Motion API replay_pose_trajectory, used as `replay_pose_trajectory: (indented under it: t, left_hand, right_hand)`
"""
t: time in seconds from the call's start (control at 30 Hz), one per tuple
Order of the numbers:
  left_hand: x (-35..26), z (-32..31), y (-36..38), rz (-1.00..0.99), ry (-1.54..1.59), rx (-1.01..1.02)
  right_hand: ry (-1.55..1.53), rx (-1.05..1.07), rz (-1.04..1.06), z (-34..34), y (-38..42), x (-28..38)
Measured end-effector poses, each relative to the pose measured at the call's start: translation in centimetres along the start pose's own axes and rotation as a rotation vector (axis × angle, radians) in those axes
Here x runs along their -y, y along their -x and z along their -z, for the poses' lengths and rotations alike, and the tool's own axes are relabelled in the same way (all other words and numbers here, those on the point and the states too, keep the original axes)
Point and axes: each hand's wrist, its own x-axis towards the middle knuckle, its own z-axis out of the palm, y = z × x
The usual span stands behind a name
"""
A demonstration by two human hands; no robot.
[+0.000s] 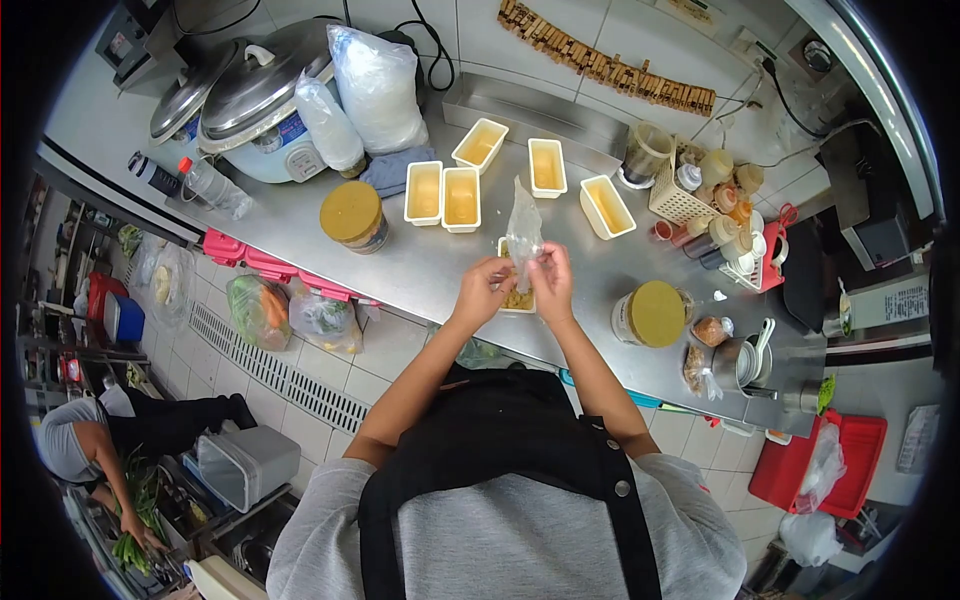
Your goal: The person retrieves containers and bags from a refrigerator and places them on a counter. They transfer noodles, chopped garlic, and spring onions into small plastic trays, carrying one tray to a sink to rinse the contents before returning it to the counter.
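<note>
You are holding a clear plastic bag (523,225) above a white container (516,310) of food pieces, close in front of your body on the steel counter (420,265). The bag's long axis is running away from you, leaning slightly left, with its narrow tip pointing toward the metal trough (540,125) and its crumpled near end sitting between your hands. Your right hand (551,282) is pinching that near end between thumb and fingers. Your left hand (484,291) is curling its fingers right beside it, nearly closed; whether they are gripping film, I cannot tell. Five other white containers (548,193) are standing beyond.
</note>
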Motion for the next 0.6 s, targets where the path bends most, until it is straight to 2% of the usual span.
replay_pose_trajectory:
  t: [0.07,0.1,0.17,0.23,0.27,0.33,0.37,0.4,0.43,0.47,0.53,0.6]
  left_hand:
    - [-1.2,0.3,-0.2,-0.068,0.037,0.037]
    - [-1.8,0.7,-0.4,-0.098,-0.035,-0.009]
    - [-2.0,1.8,-0.3,-0.127,-0.11,-0.056]
    - [-0.7,3.0,0.2,0.053,-0.153,-0.122]
    - [-0.2,2.9,0.2,0.052,-0.156,-0.124]
    - [0.8,2.6,0.7,0.388,-0.154,-0.104]
    - [0.6,2.1,0.9,0.39,-0.155,-0.106]
    - [0.4,1.1,0.9,0.271,-0.186,-0.15]
    - [0.0,0.3,0.8,0.15,-0.217,-0.193]
    - [-0.6,-0.2,0.5,0.151,-0.216,-0.192]
    - [-1.7,-1.1,-0.1,-0.259,-0.474,-0.161]
    - [-1.0,-1.9,-0.2,-0.259,-0.505,-0.089]
  right_hand:
    - [0.078,0.061,-0.053,-0.2,-0.2,0.2]
    - [0.079,0.06,-0.053,0.4,-0.6,0.4]
    - [0.279,-0.142,-0.006,2.3,-2.2,2.7]
    - [0.332,-0.278,0.037,5.5,-3.2,4.0]
    - [0.311,-0.326,-0.011,7.4,-3.3,4.1]
    - [0.29,-0.368,-0.064,10.2,-3.1,4.4]
    - [0.652,-0.399,-0.009,11.2,-3.1,5.0]
    - [1.014,-0.423,0.05,11.8,-3.1,5.3]
    - [1.146,-0.517,0.124,11.7,-2.9,5.1]
    - [1.147,-0.517,0.123,11.2,-2.7,4.8]
    - [1.109,-0.154,0.161,9.5,-2.1,4.3]
    - [0.817,0.254,-0.493,5.9,-1.5,4.8]
